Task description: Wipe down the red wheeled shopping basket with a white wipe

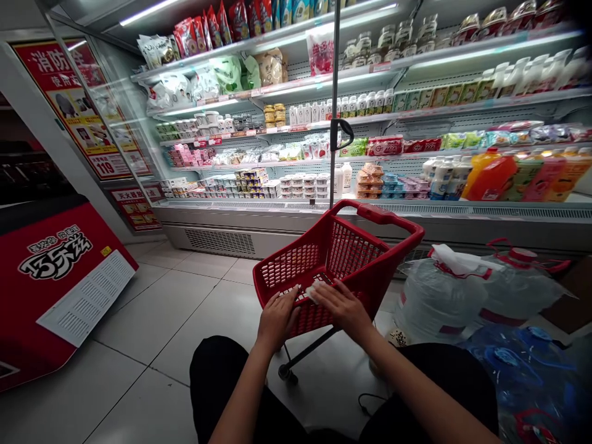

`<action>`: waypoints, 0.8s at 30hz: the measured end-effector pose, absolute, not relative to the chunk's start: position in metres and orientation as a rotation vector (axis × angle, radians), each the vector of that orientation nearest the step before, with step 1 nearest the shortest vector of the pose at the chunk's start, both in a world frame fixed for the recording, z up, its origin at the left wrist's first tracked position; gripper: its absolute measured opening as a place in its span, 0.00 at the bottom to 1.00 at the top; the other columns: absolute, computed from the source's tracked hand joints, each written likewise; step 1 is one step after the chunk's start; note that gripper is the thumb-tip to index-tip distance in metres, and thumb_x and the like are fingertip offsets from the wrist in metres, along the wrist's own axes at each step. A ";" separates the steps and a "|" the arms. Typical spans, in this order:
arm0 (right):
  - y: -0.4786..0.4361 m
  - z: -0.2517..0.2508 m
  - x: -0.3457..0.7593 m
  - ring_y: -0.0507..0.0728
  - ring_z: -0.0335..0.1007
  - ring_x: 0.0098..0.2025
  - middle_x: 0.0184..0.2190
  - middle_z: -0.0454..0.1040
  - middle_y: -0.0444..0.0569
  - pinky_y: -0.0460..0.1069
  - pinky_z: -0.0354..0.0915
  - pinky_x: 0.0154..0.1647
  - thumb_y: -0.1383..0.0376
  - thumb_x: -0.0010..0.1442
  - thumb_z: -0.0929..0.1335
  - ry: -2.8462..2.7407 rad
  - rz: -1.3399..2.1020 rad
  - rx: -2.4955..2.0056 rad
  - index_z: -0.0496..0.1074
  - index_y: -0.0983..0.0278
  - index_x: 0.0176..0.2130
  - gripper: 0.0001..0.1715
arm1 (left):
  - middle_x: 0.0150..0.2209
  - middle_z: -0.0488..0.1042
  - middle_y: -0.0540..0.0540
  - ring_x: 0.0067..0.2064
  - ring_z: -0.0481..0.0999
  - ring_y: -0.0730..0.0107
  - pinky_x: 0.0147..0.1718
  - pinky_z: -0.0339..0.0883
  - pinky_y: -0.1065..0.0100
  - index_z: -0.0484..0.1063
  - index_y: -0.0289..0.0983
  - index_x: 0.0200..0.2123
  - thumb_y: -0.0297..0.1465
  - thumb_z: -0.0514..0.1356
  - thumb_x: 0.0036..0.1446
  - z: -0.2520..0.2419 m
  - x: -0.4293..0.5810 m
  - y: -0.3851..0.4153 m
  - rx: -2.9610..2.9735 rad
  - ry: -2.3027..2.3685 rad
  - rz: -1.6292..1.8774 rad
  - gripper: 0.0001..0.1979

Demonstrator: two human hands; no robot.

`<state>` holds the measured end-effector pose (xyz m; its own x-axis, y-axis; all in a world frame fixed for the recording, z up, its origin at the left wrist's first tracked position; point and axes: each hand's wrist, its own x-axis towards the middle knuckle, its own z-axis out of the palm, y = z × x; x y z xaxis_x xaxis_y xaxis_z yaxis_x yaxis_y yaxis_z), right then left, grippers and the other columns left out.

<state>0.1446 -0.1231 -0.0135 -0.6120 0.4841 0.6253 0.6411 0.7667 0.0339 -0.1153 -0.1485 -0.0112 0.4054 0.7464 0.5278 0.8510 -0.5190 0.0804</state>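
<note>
A red plastic shopping cart with a perforated basket stands just in front of my knees, its handle turned to the upper right. My left hand grips the near rim of the basket, fingers over the edge and thumb on the outer side. Farther right on the same rim, my right hand presses a crumpled white tissue under its fingers. Most of the tissue is covered by those fingers. The part of the basket floor that shows has no goods on it.
Behind the cart runs an open refrigerated shelf unit stocked with dairy and drinks, with a dark upright post. Bagged water jugs and blue-capped bottles crowd my right. A red freezer stands left on the tiled floor.
</note>
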 end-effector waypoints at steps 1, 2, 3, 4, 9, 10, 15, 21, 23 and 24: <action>-0.118 -0.010 0.162 0.57 0.58 0.72 0.71 0.61 0.44 0.62 0.49 0.77 0.77 0.67 0.59 -2.334 -0.330 -0.875 0.49 0.53 0.75 0.43 | 0.61 0.76 0.43 0.59 0.77 0.62 0.64 0.65 0.54 0.54 0.41 0.73 0.34 0.52 0.74 -0.012 -0.116 -0.149 -2.457 -1.423 -0.768 0.28; -0.112 -0.007 0.180 0.58 0.59 0.71 0.71 0.60 0.46 0.63 0.49 0.76 0.76 0.68 0.58 -2.303 -0.336 -0.913 0.50 0.54 0.75 0.42 | 0.61 0.76 0.44 0.59 0.78 0.62 0.64 0.66 0.55 0.56 0.41 0.72 0.34 0.52 0.74 -0.012 -0.116 -0.149 -2.454 -1.429 -0.775 0.27; -0.106 -0.004 0.198 0.58 0.60 0.71 0.72 0.59 0.45 0.64 0.50 0.76 0.76 0.69 0.57 -2.258 -0.342 -0.970 0.50 0.53 0.75 0.41 | 0.60 0.77 0.45 0.58 0.78 0.62 0.63 0.67 0.55 0.58 0.42 0.71 0.34 0.52 0.74 -0.012 -0.115 -0.149 -2.451 -1.432 -0.784 0.25; -0.102 -0.001 0.214 0.59 0.59 0.71 0.72 0.59 0.45 0.65 0.49 0.76 0.76 0.69 0.56 -2.217 -0.345 -1.017 0.51 0.52 0.74 0.41 | 0.60 0.77 0.45 0.58 0.78 0.62 0.62 0.68 0.56 0.60 0.43 0.70 0.34 0.52 0.74 -0.012 -0.114 -0.149 -2.450 -1.434 -0.794 0.24; -0.097 -0.002 0.232 0.61 0.55 0.73 0.72 0.58 0.48 0.66 0.50 0.75 0.76 0.69 0.56 -2.126 -0.411 -1.116 0.51 0.56 0.75 0.39 | 0.58 0.79 0.45 0.56 0.79 0.60 0.56 0.72 0.57 0.65 0.45 0.68 0.36 0.52 0.74 -0.012 -0.106 -0.149 -2.466 -1.465 -0.837 0.22; -0.100 -0.006 0.221 0.61 0.54 0.73 0.72 0.58 0.49 0.66 0.51 0.75 0.76 0.69 0.56 -2.114 -0.425 -1.111 0.51 0.57 0.75 0.40 | 0.57 0.79 0.45 0.56 0.79 0.60 0.57 0.72 0.56 0.64 0.45 0.68 0.36 0.52 0.74 -0.012 -0.104 -0.149 -2.474 -1.473 -0.836 0.23; -0.126 -0.028 0.135 0.60 0.57 0.72 0.70 0.63 0.50 0.64 0.54 0.75 0.78 0.66 0.57 -2.158 -0.418 -0.986 0.50 0.57 0.75 0.43 | 0.58 0.78 0.44 0.55 0.79 0.60 0.57 0.70 0.56 0.43 0.45 0.76 0.35 0.54 0.72 -0.013 -0.101 -0.150 -2.508 -1.480 -0.833 0.34; -0.143 -0.028 0.094 0.58 0.56 0.73 0.71 0.61 0.47 0.61 0.52 0.76 0.78 0.66 0.58 -2.307 -0.381 -0.833 0.48 0.58 0.75 0.44 | 0.51 0.81 0.44 0.52 0.81 0.59 0.54 0.71 0.58 0.34 0.41 0.77 0.33 0.54 0.71 -0.016 -0.108 -0.150 -2.437 -1.551 -0.852 0.40; -0.138 -0.021 0.112 0.56 0.55 0.73 0.72 0.60 0.44 0.61 0.49 0.77 0.78 0.67 0.57 -2.346 -0.362 -0.808 0.47 0.55 0.76 0.44 | 0.53 0.80 0.45 0.53 0.80 0.60 0.54 0.72 0.58 0.34 0.43 0.76 0.34 0.54 0.71 -0.015 -0.111 -0.150 -2.457 -1.533 -0.857 0.40; -0.134 -0.018 0.126 0.56 0.55 0.73 0.72 0.59 0.44 0.61 0.48 0.77 0.78 0.67 0.57 -2.353 -0.352 -0.815 0.46 0.54 0.76 0.44 | 0.55 0.80 0.45 0.54 0.80 0.60 0.54 0.72 0.58 0.34 0.44 0.76 0.34 0.55 0.71 -0.015 -0.113 -0.151 -2.466 -1.528 -0.859 0.40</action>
